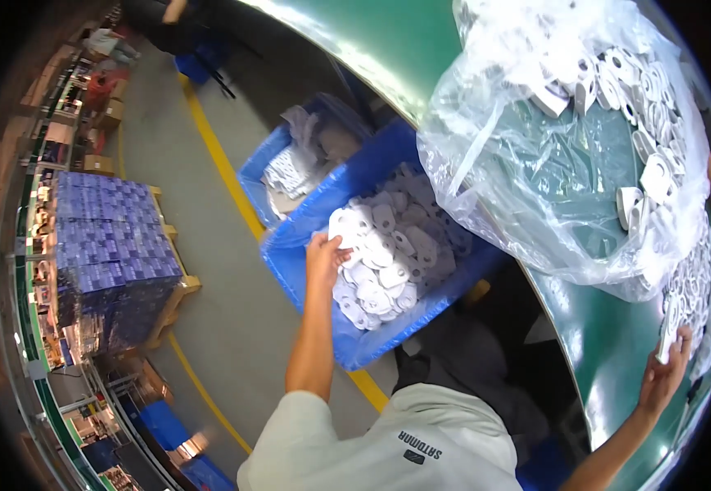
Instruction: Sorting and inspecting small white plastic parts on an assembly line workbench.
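Note:
My left hand (325, 259) is over the left side of a blue bin (290, 274), its fingers curled against a white plastic part (342, 222) with round holes. Below and beside it, many similar white parts (380, 282) lie heaped inside the bin. On the far right, at the green table (564, 319), my right hand (666, 372) pinches another white plastic part (670, 327) that points away from me. It borders a long pile of white parts (693, 286). A clear plastic bag (527, 204) spreads over the table, with more white parts in and around it.
Behind the bin stands a second blue bin (255, 172) holding white pieces and plastic wrap. Purple boxes (114, 233) are stacked on a wooden pallet (177, 299) at left. Yellow lines (223, 159) run along the grey floor. Another person (171, 20) is partly visible at the far top.

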{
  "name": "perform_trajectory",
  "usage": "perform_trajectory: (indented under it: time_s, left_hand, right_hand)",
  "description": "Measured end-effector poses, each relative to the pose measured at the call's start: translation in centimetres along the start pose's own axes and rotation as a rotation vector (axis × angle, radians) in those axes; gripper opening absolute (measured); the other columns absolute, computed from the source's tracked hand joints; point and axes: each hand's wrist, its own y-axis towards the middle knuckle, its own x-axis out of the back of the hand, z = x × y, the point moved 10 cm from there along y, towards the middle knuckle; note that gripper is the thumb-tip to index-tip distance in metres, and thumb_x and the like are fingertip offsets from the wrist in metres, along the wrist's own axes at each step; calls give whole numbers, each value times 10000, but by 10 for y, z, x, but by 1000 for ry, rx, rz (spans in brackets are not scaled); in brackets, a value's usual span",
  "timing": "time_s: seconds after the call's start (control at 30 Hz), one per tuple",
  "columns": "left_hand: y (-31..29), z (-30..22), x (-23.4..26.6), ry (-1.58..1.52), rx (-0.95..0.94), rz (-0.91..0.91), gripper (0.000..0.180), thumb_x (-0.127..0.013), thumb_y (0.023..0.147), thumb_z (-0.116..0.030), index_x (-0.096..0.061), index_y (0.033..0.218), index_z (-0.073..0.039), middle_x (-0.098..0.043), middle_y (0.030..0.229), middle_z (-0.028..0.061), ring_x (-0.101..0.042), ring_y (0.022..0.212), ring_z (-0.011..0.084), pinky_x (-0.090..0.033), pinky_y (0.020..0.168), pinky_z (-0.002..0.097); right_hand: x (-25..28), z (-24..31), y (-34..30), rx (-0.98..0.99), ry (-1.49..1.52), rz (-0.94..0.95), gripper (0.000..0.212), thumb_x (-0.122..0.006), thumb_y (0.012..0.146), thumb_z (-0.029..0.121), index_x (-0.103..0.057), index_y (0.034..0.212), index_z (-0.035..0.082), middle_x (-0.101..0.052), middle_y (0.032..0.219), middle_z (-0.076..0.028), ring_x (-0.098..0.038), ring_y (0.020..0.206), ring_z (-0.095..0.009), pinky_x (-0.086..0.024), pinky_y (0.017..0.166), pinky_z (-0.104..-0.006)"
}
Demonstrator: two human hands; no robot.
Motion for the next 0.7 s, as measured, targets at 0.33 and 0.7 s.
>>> perform_trajectory:
  time_s: [0.33, 0.7]
  left_hand:
    - [-295, -240, -382, 194, -555, 783, 370, -485, 862, -21, -394, 1207, 79, -645, 959, 213, -681, 749, 295, -573, 592, 333]
    - [-323, -53, -795, 365, -331, 1113, 271, -485, 869, -16, -451, 1122, 77, -590, 1032, 205, -678, 788, 325, -592, 638, 359]
  right_hand:
    - [47, 16, 29, -47, -49, 64, 349, -537, 810, 201, -476, 1128, 71, -498, 905, -18, -453, 547, -63, -306, 368, -177]
    - [128, 18, 26, 112, 78, -68, 203, -536, 835, 7, -428, 1004, 39, -520, 810, -62, -498, 486, -93, -366, 365, -235]
